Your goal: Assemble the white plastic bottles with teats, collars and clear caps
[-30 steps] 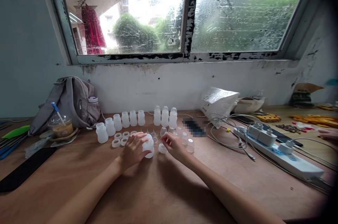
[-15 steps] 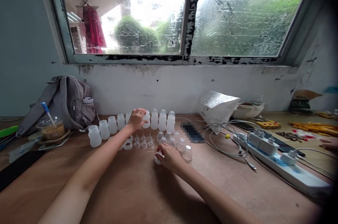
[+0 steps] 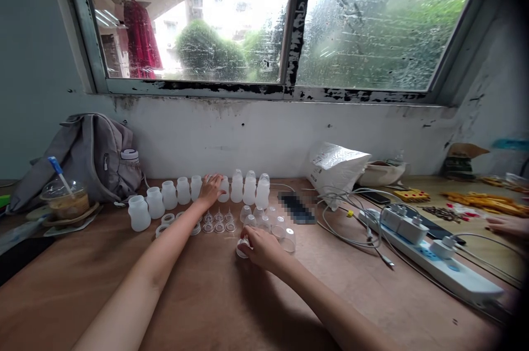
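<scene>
The left hand [image 3: 211,190] is at the back row, beside a bottle [image 3: 225,191]; whether its grip holds it, I cannot tell. The right hand [image 3: 264,248] holds a ring [image 3: 242,253] in a narrow grip at the tabletop [image 3: 198,296].

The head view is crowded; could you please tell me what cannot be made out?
In the head view:
- Left hand: its back hides any grip on the frosted bottles.
- Translucent part: mostly covered by the right hand.
- Dark flat object: blurred by pixelation.
- Another person's hand: cut off by right edge.
</scene>
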`<state>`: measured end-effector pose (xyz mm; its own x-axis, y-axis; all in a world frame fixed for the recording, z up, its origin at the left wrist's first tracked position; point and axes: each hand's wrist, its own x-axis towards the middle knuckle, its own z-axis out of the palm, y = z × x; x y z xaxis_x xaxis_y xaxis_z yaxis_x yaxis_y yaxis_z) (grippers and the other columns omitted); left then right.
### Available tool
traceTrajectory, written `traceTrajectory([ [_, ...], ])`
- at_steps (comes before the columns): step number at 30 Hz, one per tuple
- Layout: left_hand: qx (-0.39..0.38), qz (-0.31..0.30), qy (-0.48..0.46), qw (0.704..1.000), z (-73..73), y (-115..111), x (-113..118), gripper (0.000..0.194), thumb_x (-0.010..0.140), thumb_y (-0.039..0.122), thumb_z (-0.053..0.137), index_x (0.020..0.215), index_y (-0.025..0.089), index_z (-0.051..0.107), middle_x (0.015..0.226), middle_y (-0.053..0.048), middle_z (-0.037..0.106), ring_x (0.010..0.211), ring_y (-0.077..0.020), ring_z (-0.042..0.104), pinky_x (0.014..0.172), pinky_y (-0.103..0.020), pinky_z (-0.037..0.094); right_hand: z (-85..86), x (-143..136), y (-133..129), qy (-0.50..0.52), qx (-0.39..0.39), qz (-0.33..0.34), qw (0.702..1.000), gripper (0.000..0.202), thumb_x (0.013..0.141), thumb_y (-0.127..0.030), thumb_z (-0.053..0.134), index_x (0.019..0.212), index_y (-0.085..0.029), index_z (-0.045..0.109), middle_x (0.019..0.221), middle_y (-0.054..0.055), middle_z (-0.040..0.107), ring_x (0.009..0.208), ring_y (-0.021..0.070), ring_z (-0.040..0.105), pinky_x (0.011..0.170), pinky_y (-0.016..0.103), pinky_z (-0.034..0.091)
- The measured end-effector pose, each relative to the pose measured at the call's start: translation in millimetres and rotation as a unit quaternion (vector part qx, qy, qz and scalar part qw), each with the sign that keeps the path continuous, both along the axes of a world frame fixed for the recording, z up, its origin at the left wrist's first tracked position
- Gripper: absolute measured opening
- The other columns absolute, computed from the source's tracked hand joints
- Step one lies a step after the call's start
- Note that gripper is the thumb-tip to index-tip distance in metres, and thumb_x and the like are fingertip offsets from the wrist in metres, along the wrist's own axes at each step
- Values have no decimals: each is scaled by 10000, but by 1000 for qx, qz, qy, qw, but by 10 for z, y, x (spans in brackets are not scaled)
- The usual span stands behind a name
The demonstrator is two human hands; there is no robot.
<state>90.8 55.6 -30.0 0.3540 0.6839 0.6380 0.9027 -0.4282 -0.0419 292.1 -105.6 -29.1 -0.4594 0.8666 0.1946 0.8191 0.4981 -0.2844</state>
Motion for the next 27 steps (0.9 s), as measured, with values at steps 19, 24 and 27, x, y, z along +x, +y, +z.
traceTrajectory([
  [19, -173, -220, -170, 945, 200, -1692, -206, 238, 802, 296, 471, 1017, 202, 511, 985, -53, 579, 964, -181, 518, 866, -304, 393, -112, -219, -126, 156, 51, 161, 973, 88, 837, -179, 368, 844, -187, 455, 779, 36, 573, 671, 140, 521, 592, 230, 349],
  [24, -269, -213, -189, 920, 4, -2210, -498, 445, 732, 260, 556, 1156, 234, 426, 1133, -59, 514, 1067, -216, 465, 924, -351, 367, -245, -456, -231, 117, 68, 202, 970, 116, 862, -201, 345, 858, -172, 457, 783, 42, 573, 635, 131, 520, 567, 223, 357],
  [27, -275, -208, -169, 923, -31, -2213, -687, 510, 711, 277, 584, 1183, 242, 393, 1165, -56, 496, 1110, -222, 428, 959, -368, 333, -300, -614, -228, 95, 85, 208, 970, 134, 875, -222, 327, 862, -168, 449, 781, 44, 574, 622, 132, 521, 558, 225, 362],
])
